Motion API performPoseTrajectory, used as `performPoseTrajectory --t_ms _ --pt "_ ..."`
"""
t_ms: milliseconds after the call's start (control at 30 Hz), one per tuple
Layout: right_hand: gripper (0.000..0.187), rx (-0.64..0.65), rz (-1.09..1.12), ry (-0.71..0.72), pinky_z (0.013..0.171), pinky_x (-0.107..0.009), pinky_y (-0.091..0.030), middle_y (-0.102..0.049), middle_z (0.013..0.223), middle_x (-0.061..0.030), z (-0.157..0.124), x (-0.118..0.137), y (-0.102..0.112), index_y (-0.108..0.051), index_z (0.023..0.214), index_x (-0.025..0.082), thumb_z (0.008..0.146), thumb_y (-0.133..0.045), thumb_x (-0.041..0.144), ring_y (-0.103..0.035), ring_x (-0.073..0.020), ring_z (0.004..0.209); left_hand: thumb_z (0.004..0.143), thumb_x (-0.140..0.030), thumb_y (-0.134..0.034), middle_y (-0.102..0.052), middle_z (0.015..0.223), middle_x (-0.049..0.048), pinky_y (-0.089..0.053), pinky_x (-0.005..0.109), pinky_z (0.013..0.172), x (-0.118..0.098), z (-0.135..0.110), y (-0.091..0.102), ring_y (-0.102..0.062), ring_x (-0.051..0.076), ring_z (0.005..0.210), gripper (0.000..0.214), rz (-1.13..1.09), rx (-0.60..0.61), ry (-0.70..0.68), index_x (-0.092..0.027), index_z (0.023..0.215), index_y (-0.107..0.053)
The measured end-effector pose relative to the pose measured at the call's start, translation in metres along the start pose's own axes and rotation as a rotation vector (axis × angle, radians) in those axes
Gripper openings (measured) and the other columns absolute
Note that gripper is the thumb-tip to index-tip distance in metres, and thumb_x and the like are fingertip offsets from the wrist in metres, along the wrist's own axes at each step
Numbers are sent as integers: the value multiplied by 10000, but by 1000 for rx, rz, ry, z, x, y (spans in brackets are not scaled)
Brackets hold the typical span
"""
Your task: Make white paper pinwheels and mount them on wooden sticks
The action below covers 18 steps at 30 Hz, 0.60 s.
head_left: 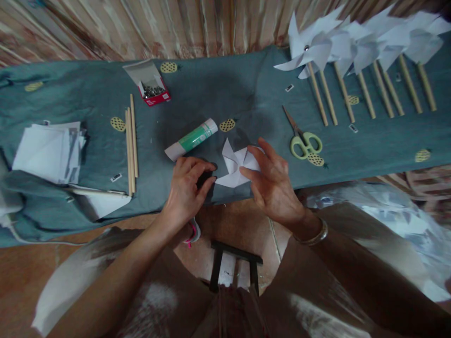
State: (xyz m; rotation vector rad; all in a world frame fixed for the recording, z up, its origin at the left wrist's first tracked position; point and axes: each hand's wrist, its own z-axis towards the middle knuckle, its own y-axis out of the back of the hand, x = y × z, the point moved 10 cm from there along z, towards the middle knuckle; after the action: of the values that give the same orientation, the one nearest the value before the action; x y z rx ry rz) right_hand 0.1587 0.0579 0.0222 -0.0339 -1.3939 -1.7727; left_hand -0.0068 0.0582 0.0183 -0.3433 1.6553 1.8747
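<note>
A folded white paper pinwheel (233, 177) lies near the front edge of the cloth-covered table, its pointed blades spread. My right hand (273, 183) grips it from the right, the thumb pressing at its centre and the other fingers over its right blade. At the tip of the left blade is my left hand (190, 180), its thumb and forefinger a little apart and the thumb close to the paper. Whether that thumb touches the tip I cannot tell. Just beyond my left hand a green and white glue stick (196, 139) lies on its side.
Green-handled scissors (299, 138) lie to the right. Several finished pinwheels on sticks (319, 94) line the back right. A red box of metal pins (157, 97), wooden sticks (131, 145) and a stack of white paper squares (44, 150) are at left. A plastic bag (398, 211) sits below right.
</note>
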Motion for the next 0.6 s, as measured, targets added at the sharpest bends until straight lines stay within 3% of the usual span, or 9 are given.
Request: performPoseTrajectory --t_ms 300,467,600 --pt "323 -20 -45 7 1078 -622 -432 -542 1469 -24 1 3 2 -622 1183 391 986 -426 225 -306 -267 1506 970 -216 -501 -654 994 58 -512 372 876 -1 -5 9 -593 218 992 192 -56 -21 -1 -205 1048 -677" --pt "334 -16 -5 7 1099 -634 -394 -514 1497 -9 0 2 1 -615 1185 393 974 -436 206 -298 -287 1510 934 -348 -607 -650 1003 60 -506 396 879 -3 -3 3 -585 238 991 198 -20 -6 -10 -207 1058 -670" --pt "323 4 0 0 1111 -623 -381 -499 1511 -8 0 1 0 -627 1175 384 968 -454 204 -291 -299 1512 925 -313 -611 -647 1017 67 -498 419 883 -2 -3 1 -576 249 997 185 3 -7 -7 -204 1064 -665"
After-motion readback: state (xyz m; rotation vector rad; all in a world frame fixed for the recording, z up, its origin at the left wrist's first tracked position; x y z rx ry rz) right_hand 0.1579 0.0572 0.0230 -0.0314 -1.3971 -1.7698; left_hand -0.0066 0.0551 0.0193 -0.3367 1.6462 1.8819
